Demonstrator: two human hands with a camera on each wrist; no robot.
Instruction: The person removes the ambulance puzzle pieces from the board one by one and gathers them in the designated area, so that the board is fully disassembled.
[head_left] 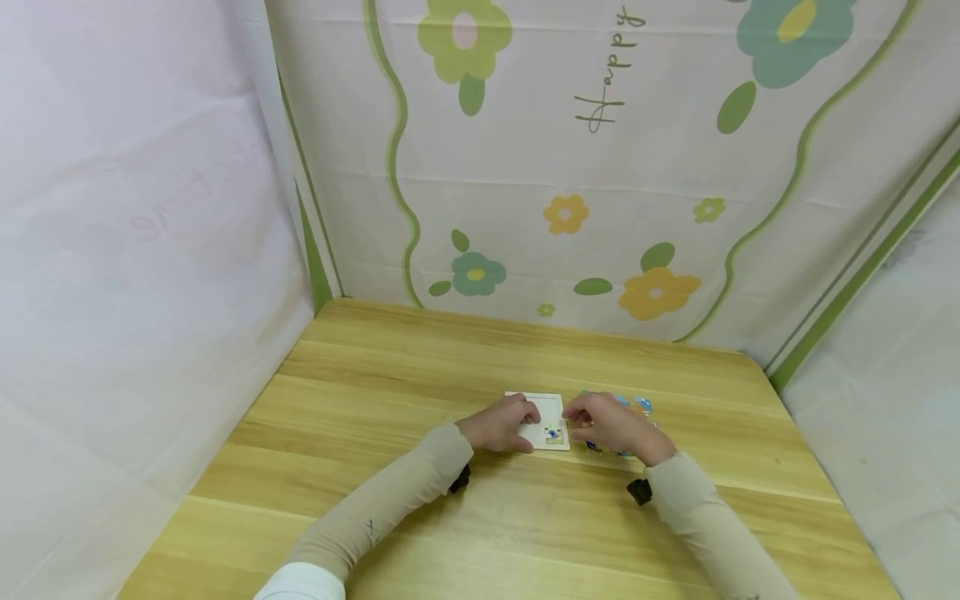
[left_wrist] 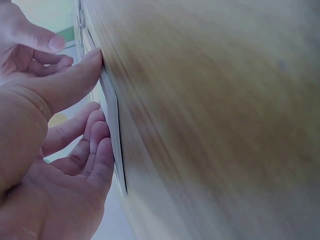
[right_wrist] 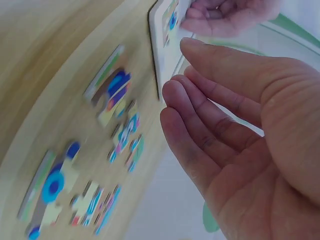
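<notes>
A thin white puzzle board [head_left: 551, 407] lies flat on the table, with a printed jigsaw piece [head_left: 554, 436] in its near right corner. My left hand [head_left: 497, 425] rests on the board's left part; in the left wrist view its bent fingertips and thumb [left_wrist: 75, 82] touch the board. Just beyond the right edge my right hand [head_left: 617, 427] hovers with loosely bent fingers. Nothing shows between its thumb and fingers [right_wrist: 175, 95] in the right wrist view. Several loose jigsaw pieces [right_wrist: 52, 186] lie beneath and beside it, partly hidden by the hand in the head view.
The wooden table [head_left: 360, 383] carries the board and pieces near its middle. A white cloth with printed flowers [head_left: 517, 167] hangs behind its far edge. More white cloth [head_left: 150, 275] hangs at the left and right sides.
</notes>
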